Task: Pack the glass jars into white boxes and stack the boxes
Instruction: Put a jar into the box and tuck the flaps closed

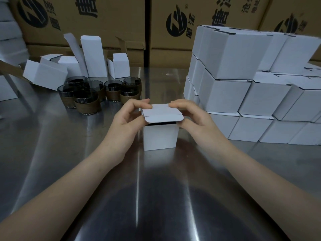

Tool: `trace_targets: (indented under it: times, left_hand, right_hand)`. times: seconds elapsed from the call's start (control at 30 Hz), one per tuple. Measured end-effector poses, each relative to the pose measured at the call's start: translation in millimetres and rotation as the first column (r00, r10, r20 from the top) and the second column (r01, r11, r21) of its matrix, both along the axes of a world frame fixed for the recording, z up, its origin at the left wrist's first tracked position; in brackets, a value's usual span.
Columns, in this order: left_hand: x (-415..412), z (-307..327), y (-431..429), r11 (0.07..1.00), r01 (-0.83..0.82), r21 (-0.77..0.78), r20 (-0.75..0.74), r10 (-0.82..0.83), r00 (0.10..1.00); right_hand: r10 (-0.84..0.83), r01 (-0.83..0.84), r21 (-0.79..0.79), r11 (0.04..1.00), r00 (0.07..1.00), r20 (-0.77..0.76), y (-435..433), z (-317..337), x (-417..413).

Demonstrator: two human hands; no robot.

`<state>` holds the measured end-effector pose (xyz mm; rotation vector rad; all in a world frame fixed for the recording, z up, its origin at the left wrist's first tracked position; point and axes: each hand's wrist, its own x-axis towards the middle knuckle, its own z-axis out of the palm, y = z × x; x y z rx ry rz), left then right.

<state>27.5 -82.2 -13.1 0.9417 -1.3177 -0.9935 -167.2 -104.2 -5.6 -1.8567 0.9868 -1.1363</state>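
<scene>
A small white box (160,136) stands upright on the steel table in front of me. Its lid flap is folded nearly flat over the top, with a dark gap still showing at the front edge. My left hand (129,115) pinches the flap's left side and my right hand (189,113) pinches its right side. What is inside the box is hidden. Several dark glass jars (87,100) with brown sleeves stand grouped at the left behind my hands. A tall stack of closed white boxes (243,87) fills the right side.
Several open, unfilled white boxes (93,56) stand and lie behind the jars at the back left. Large brown printed cartons (107,20) form a wall along the back. The steel table (52,145) reflects light in front of me.
</scene>
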Motion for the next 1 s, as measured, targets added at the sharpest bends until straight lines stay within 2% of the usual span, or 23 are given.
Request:
trace_targets:
  times: [0.13, 0.37, 0.5, 0.67, 0.77, 1.0]
  left_hand:
    - [1, 2, 1, 1.000, -0.012, -0.006, 0.047, 0.013, 0.999]
    - [8, 0, -1, 0.999, 0.012, -0.030, 0.121, -0.008, 0.993]
    - [9, -4, 4, 0.991, 0.084, -0.104, 0.297, -0.049, 0.953]
    - [5, -8, 7, 0.990, 0.110, -0.087, 0.495, -0.052, 0.867]
    - [5, -8, 7, 0.989, 0.107, -0.099, 0.506, -0.042, 0.862]
    - [6, -5, 7, 0.981, 0.139, -0.135, 0.510, -0.052, 0.858]
  right_hand:
    - [0.019, -0.019, 0.022, 1.000, 1.000, 0.023, 2, 1, -2]
    - [-0.003, 0.003, 0.017, 1.000, 0.999, -0.050, 4, 2, -2]
    - [0.059, -0.052, 0.059, 0.997, 0.991, -0.122, 7, 2, -5]
    - [0.143, -0.136, 0.130, 0.982, 0.989, -0.041, 10, 5, -6]
    - [0.158, -0.154, 0.130, 0.979, 0.987, -0.024, 8, 5, -7]
    - [0.131, -0.131, 0.023, 0.991, 0.991, -0.027, 3, -3, -5]
